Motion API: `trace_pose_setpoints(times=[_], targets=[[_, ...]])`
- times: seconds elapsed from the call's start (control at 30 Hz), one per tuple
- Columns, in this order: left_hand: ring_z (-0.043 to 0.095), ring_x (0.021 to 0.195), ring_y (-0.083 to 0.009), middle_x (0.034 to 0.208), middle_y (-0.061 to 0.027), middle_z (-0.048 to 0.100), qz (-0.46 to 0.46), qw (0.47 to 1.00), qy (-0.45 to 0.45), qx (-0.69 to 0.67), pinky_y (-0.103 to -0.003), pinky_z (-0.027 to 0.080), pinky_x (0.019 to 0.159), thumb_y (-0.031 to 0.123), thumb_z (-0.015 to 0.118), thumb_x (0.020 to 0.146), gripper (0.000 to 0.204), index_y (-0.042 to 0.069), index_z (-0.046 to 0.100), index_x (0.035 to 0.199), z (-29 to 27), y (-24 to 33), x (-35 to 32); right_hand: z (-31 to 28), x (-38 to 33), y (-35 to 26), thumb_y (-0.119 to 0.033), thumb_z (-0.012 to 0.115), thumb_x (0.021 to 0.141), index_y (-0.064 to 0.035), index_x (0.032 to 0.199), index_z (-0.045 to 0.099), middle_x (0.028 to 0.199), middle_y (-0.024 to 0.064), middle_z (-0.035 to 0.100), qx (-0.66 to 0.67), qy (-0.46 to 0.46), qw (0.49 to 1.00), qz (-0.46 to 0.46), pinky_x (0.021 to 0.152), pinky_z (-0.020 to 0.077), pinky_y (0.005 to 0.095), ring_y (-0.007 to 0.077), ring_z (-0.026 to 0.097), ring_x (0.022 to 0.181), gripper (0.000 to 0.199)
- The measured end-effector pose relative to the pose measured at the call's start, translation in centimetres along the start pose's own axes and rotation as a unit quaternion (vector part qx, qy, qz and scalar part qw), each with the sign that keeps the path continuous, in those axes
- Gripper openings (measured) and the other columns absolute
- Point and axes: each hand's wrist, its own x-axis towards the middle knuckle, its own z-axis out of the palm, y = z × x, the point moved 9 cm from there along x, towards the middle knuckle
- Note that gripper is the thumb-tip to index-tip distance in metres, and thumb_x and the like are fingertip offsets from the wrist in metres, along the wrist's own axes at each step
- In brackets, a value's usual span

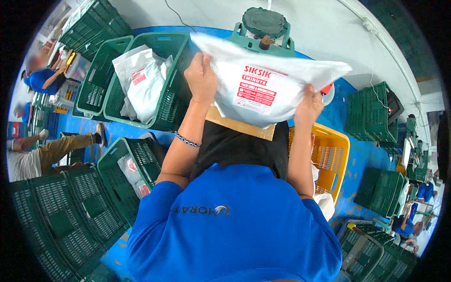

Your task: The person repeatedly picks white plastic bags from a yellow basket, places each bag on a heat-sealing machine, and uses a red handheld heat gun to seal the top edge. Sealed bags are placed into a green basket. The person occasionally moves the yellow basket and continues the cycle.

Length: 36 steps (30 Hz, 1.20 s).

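A white plastic bag with red print (225,89) is stretched out in front of me between both hands. My left hand (202,77) grips its left side, fingers closed near the upper edge. At the bag's right end, my right hand (308,105) is pinched shut on the plastic. The bag looks filled and sags in the middle, its printed face toward me. Beneath it, a flat piece of brown cardboard (249,129) shows above my dark-clad lap. What the bag contains is hidden.
Left stands a green crate (171,105) with white bags (141,84); a yellow crate (345,145) holding white items is at my right. Beyond the bag is a green weighing scale (265,22). Stacked green crates (61,221) rise lower left. Other people work at both sides.
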Motion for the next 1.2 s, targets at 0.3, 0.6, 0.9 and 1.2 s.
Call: trace_pose_setpoints(times=[0.3, 0.6, 0.9, 1.2], targets=[[0.057, 0.076, -0.0475, 0.077, -0.0293, 0.057, -0.181, 0.968, -0.148, 0.088, -0.051, 0.043, 0.065, 0.024, 0.05, 0.094, 0.031, -0.003, 0.055, 0.079, 4.5, -11.1, -7.8, 3.3, -7.8, 13.6, -0.028, 0.049, 0.097, 0.0082, 0.086, 0.057, 0.073, 0.0152, 0.06, -0.11, -0.089, 0.974, 0.175, 0.064, 0.0434, 0.0349, 0.0195, 0.053, 0.065, 0.039], [0.062, 0.079, -0.0417, 0.081, -0.0263, 0.062, -0.21, 0.967, -0.146, -0.002, -0.043, 0.047, 0.068, 0.019, 0.05, 0.093, 0.024, -0.003, 0.06, 0.094, 7.4, -14.4, -14.3, 2.8, -10.7, 17.2, -0.024, 0.047, 0.098, 0.0055, 0.103, 0.061, 0.08, 0.0227, 0.065, -0.152, -0.083, 0.969, 0.177, 0.064, 0.0482, 0.0346, 0.0263, 0.065, 0.07, 0.033], [0.058, 0.091, -0.0119, 0.098, -0.0099, 0.065, -0.241, 0.946, -0.209, -0.062, -0.026, 0.045, 0.081, 0.01, 0.053, 0.092, 0.027, -0.006, 0.056, 0.114, 8.7, -15.4, -12.2, 1.9, -9.6, 17.1, -0.03, 0.049, 0.097, 0.005, 0.102, 0.062, 0.084, 0.0193, 0.067, -0.091, -0.034, 0.973, 0.21, 0.07, 0.0474, 0.0345, 0.0206, 0.063, 0.075, 0.038], [0.059, 0.082, -0.0088, 0.095, -0.0029, 0.066, -0.255, 0.875, -0.236, -0.336, -0.024, 0.047, 0.075, 0.011, 0.063, 0.089, 0.021, -0.003, 0.065, 0.105, 8.0, -8.2, -3.6, 0.8, -2.2, 10.9, -0.017, 0.057, 0.092, 0.0012, 0.091, 0.059, 0.079, -0.0001, 0.055, 0.041, -0.079, 0.981, 0.174, 0.069, 0.0404, 0.0253, 0.0086, 0.047, 0.074, 0.018]])
